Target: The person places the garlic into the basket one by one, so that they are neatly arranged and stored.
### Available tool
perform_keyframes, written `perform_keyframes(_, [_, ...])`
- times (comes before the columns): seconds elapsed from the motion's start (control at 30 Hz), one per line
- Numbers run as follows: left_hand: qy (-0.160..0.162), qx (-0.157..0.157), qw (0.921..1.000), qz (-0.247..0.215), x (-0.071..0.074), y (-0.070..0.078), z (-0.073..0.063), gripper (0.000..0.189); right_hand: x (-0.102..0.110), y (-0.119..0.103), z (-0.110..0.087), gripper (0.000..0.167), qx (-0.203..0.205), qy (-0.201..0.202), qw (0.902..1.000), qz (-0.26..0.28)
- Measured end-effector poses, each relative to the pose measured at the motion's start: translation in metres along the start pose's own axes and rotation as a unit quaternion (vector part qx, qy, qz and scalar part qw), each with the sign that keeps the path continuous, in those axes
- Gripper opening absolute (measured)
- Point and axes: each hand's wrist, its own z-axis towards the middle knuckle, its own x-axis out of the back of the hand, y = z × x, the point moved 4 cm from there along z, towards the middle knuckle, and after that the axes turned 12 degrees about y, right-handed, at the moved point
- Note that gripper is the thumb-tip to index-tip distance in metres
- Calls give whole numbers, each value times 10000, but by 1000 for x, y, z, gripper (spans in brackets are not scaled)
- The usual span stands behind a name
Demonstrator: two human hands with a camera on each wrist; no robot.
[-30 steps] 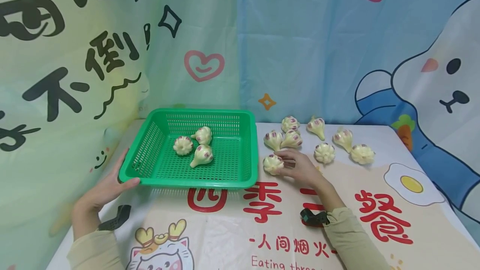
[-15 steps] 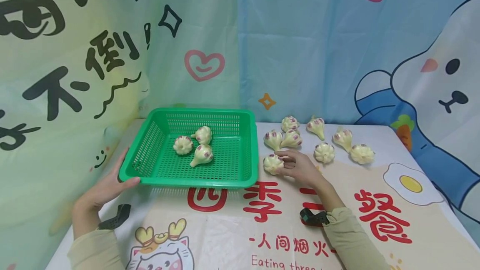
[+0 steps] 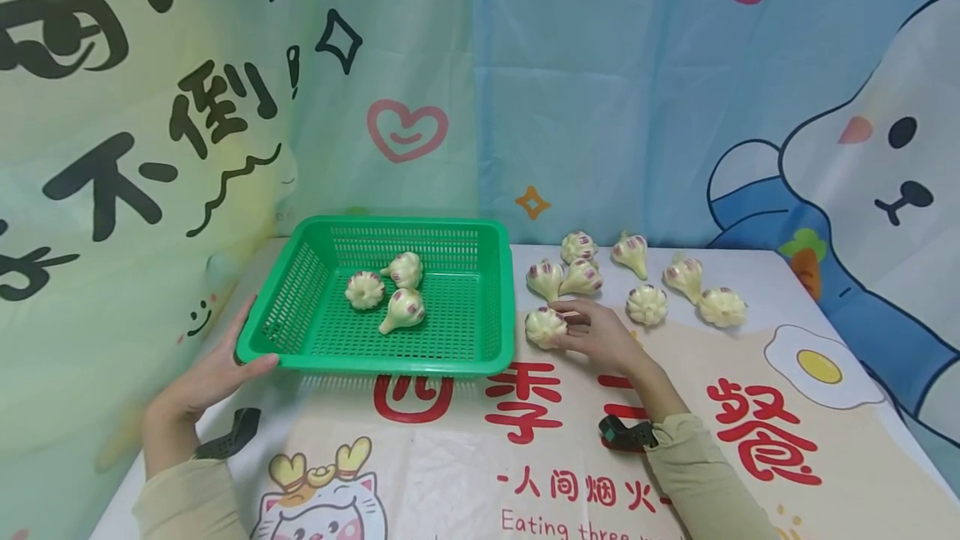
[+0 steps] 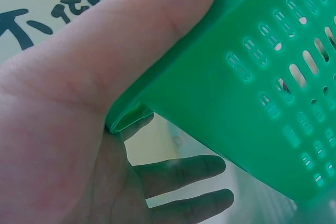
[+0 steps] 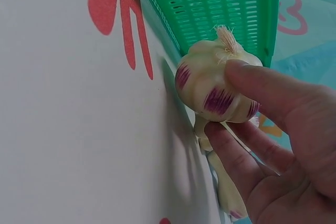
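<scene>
At the left front corner of a green plastic basket (image 3: 390, 367), my left hand (image 3: 206, 382) holds the rim. In the left wrist view the thumb (image 4: 157, 14) lies over the rim, while the other fingers stretch out below it. My right hand (image 3: 600, 336) pinches a garlic bulb (image 3: 544, 327) between thumb and fingers, just right of the basket. The right wrist view shows this bulb (image 5: 210, 85) with purple streaks and a tuft of roots. Inside the basket lie three bulbs, including a round one (image 3: 365, 290).
Several more garlic bulbs lie behind and to the right of my right hand, including one (image 3: 647, 305) near the table's middle and one (image 3: 722, 307) farther right. A printed mat (image 3: 442, 473) covers the front. A patterned curtain (image 3: 570, 107) hangs behind the table.
</scene>
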Motion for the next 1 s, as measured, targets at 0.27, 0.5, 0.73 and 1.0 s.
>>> perform_keyframes(0.27, [3,-26,10000,-34,0,-1,1,96,2,-2,-1,55,-10,17,10000,63])
perform_keyframes(0.5, [-9,-26,10000,-25,0,0,0,96,5,-4,-1,55,73,97,9998,135])
perform_keyframes(0.73, [-2,-30,10000,-1,0,-2,1,95,8,-4,-1,55,74,144,9997,196])
perform_keyframes(1.0, [-4,39,10000,42,1,-1,0,95,12,-10,-1,54,-63,129,9996,253])
